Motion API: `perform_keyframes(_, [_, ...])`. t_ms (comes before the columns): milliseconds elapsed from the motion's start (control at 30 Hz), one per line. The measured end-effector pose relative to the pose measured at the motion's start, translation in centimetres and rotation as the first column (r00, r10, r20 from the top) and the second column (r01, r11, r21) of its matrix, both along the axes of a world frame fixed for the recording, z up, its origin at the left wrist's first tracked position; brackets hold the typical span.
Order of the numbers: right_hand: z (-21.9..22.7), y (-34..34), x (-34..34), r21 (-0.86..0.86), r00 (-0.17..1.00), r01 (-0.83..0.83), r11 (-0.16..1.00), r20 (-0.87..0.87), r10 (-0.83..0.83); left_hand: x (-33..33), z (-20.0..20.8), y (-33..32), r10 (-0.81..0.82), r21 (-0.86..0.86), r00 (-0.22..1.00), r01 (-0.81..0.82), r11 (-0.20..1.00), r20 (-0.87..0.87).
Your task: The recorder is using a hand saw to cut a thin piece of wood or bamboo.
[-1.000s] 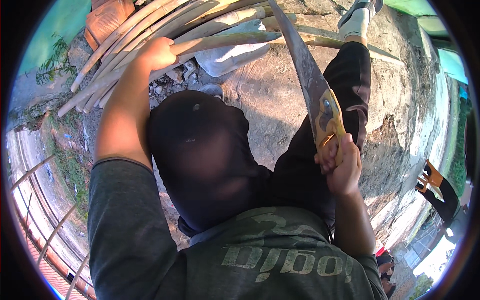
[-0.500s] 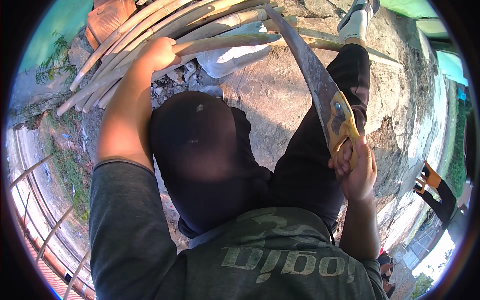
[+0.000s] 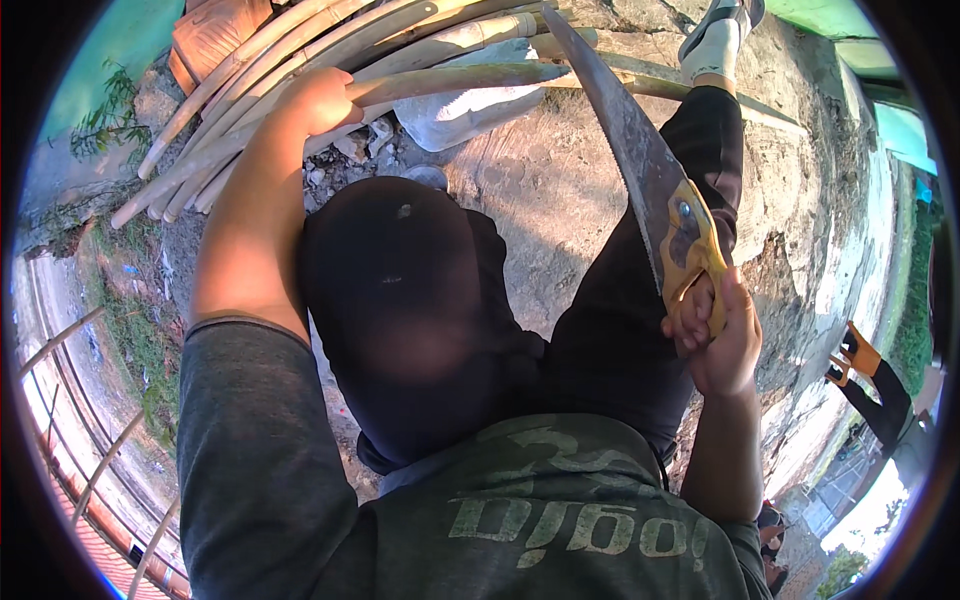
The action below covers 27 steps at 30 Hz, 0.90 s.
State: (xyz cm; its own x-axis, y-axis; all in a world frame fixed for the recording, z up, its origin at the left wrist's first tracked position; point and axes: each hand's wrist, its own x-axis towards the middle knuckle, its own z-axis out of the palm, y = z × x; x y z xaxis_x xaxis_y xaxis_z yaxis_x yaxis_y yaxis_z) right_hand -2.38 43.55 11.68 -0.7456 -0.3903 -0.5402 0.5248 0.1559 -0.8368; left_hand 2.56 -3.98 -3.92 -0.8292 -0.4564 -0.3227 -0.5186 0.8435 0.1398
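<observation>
My left hand (image 3: pixel 318 102) is wrapped round a bamboo pole (image 3: pixel 450 80), whose cut end points right. My right hand (image 3: pixel 722 335) is closed round the yellow handle of a handsaw (image 3: pixel 630 165). The saw's long, tapering, dark metal blade slants up and to the left, its toothed edge facing left. Near the blade's tip is the end of the held pole; I cannot tell whether they touch. Under and beyond my left hand lies a pile of bamboo poles (image 3: pixel 300 50). My left fingers are partly hidden behind the hand.
A white sack-like thing (image 3: pixel 468 115) lies under the held pole, beside grey rubble (image 3: pixel 365 150). An orange-brown block (image 3: pixel 215 38) stands at the far left. My leg stretches forward on the right, ending in a shoe (image 3: pixel 722 40). Another person's dark-sleeved arm (image 3: pixel 880 405) shows at the right rim.
The saw and my right hand have shifted slightly to the right. The end of the held pole has also moved a little to the right. Both grips stay the same.
</observation>
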Motion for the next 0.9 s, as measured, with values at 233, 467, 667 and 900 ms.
perform_keyframes(233, [0.2, -0.7, -0.7, 0.046, 1.000, 0.002, 0.999, -0.010, -0.001, -0.7, 1.4, 0.3, 0.024, 0.047, 0.980, -0.034, 0.998, 0.199])
perform_keyframes(467, [1.1, -0.3, -0.1, 0.063, 0.999, 0.042, 0.997, -0.032, -0.040, 0.1, 0.5, 0.2, 0.022, 0.039, 0.997, -0.024, 0.999, 0.071])
perform_keyframes(667, [-0.1, -4.2, -2.6, 0.189, 0.999, -0.020, 0.982, -0.028, 0.026, -0.1, -0.4, 0.2, 0.009, 0.044, 1.000, -0.010, 0.999, 0.015])
perform_keyframes(900, [-0.6, -1.3, 0.4, 0.143, 0.997, -0.058, 0.988, -0.041, 0.064, 0.0, 1.6, 0.1, 0.018, 0.122, 0.992, -0.033, 0.992, 0.123])
